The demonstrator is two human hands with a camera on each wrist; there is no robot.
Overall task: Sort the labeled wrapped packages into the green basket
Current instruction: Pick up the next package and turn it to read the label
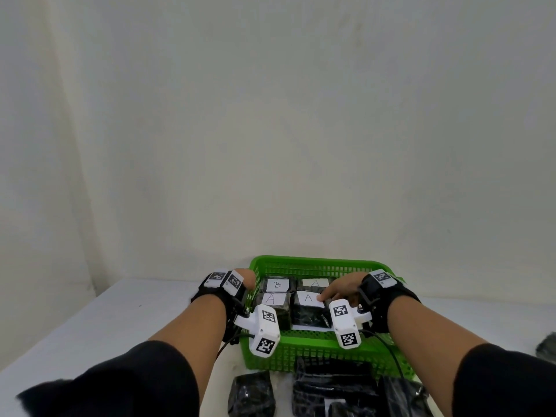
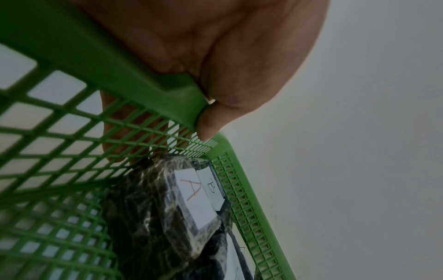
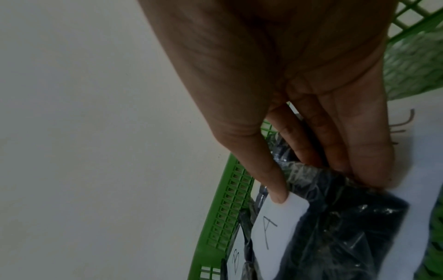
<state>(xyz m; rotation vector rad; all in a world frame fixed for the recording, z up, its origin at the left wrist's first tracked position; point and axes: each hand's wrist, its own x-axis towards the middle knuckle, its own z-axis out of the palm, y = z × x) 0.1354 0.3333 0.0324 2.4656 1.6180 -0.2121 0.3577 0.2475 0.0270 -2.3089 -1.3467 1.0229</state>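
Note:
The green basket (image 1: 316, 346) stands on the white table and holds several black wrapped packages with white labels. My left hand (image 1: 248, 278) grips the basket's left rim (image 2: 95, 62), thumb inside and fingers outside the mesh. My right hand (image 1: 326, 296) reaches in from the right and holds the front-right package marked A (image 1: 310, 313). The thumb rests on its label (image 3: 275, 231) and the fingers (image 3: 359, 151) press its side edge. A second A package (image 1: 275, 305) lies front left, a B package (image 1: 276, 285) back left, and another A package (image 1: 314, 282) back right.
Several loose black packages lie on the table in front of the basket (image 1: 252, 395), (image 1: 334, 386). Another dark package (image 1: 547, 347) shows at the right edge. Bare white table (image 1: 120, 320) spreads to the left; a plain wall rises behind.

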